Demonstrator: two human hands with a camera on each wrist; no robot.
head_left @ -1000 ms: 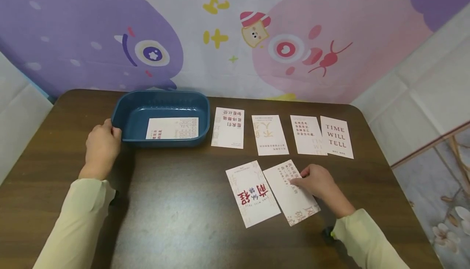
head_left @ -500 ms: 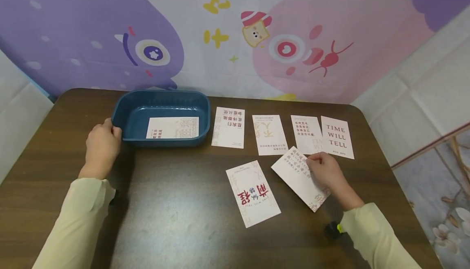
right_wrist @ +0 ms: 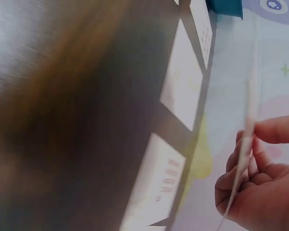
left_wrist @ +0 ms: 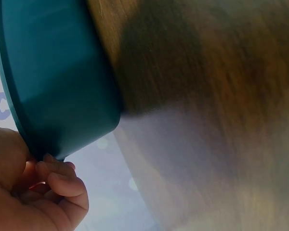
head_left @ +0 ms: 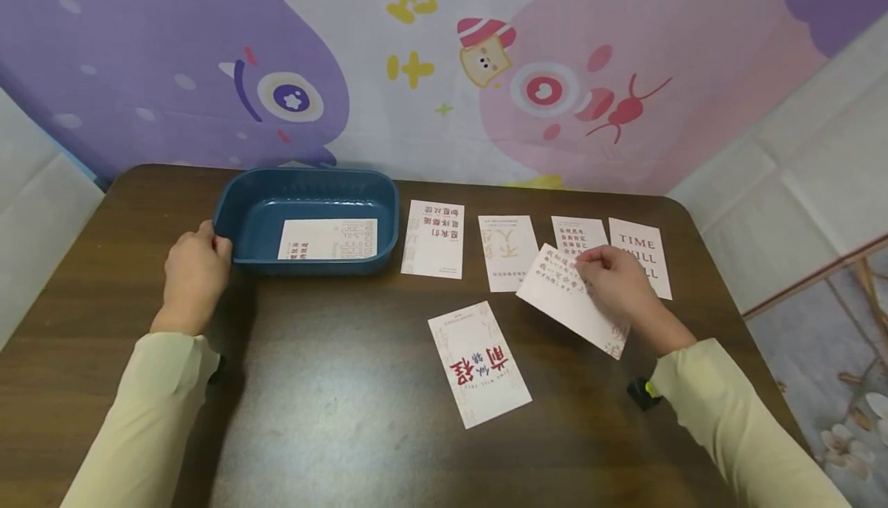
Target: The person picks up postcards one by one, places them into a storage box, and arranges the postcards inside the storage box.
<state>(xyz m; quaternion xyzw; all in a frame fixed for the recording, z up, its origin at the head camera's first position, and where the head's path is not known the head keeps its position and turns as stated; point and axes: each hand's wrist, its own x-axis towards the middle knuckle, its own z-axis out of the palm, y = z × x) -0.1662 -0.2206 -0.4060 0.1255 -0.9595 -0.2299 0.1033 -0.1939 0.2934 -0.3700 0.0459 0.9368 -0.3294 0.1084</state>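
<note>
Gripping the tray (head_left: 260,233) at nine o'clock, our left hand (head_left: 193,278) seemingly steadies it; our right hand (head_left: 620,284) pinches a card (head_left: 562,301) at four.

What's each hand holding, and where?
The right hand pinches a card by a long edge; the left hand grips the tray by its near left corner.

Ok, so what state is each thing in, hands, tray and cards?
Tray: upright, one card inside.
Left hand: gripping the tray at its near-left corner.
Right hand: pinching a card.
Held card: lifted, tilted.
Four back cards: lying on the table.
Front card: flat, printed side up.
</note>
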